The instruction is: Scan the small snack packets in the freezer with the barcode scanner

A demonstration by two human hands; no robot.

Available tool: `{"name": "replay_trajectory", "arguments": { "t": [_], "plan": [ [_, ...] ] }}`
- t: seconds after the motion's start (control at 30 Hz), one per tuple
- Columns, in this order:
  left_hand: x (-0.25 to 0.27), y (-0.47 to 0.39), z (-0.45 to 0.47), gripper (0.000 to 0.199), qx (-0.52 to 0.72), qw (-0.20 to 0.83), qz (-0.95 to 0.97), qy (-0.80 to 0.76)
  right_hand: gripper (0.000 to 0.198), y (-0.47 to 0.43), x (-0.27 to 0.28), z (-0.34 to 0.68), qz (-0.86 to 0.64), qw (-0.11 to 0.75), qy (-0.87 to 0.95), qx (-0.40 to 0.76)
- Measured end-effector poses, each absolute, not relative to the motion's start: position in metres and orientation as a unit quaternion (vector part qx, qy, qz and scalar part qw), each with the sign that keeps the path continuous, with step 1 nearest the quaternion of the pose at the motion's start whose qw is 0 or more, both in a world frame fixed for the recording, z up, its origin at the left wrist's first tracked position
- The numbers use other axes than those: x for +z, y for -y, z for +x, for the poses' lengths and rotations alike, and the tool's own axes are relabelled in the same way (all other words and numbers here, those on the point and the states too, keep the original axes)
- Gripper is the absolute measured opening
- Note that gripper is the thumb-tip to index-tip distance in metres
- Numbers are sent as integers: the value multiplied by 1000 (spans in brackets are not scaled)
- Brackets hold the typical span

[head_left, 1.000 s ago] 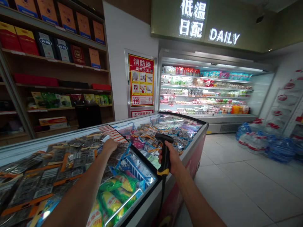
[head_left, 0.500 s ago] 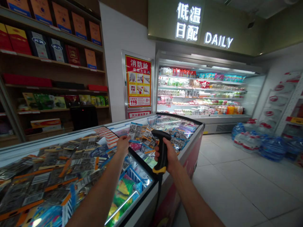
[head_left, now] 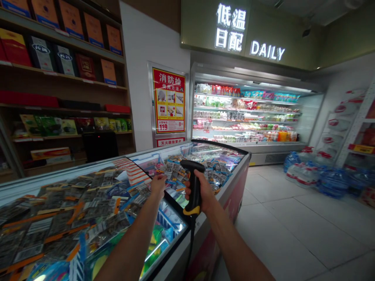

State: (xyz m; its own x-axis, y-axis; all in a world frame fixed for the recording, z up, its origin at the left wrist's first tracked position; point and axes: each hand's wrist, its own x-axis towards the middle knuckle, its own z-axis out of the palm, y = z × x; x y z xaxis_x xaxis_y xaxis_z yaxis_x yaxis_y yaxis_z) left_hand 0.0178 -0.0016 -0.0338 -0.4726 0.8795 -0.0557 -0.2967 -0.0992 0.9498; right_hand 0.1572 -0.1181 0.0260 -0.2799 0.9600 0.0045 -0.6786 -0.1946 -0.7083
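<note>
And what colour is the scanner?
The scanner is black with a yellow base; the head view shows it best.

Right hand (head_left: pixel 205 192) grips black-yellow scanner (head_left: pixel 193 193); left hand (head_left: pixel 158 185) near packets (head_left: pixel 173 170), over chest freezer (head_left: pixel 238 168).

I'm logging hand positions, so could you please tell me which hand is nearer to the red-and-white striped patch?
The left hand, just right of the striped patch in the picture. The right hand is farther right, gripping the black scanner.
</note>
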Motion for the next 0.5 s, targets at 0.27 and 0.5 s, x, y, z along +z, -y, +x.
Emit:
{"name": "replay_trajectory", "arguments": {
  "t": [0.27,0.5],
  "plan": [
    [-26,-9,27,18,713,433,215,-509,28,115,22,171,-256,593,292,705],
    [-7,-30,66,16,696,439,353,-446,28,111,18,194,-264,617,271,690]
  ]
}}
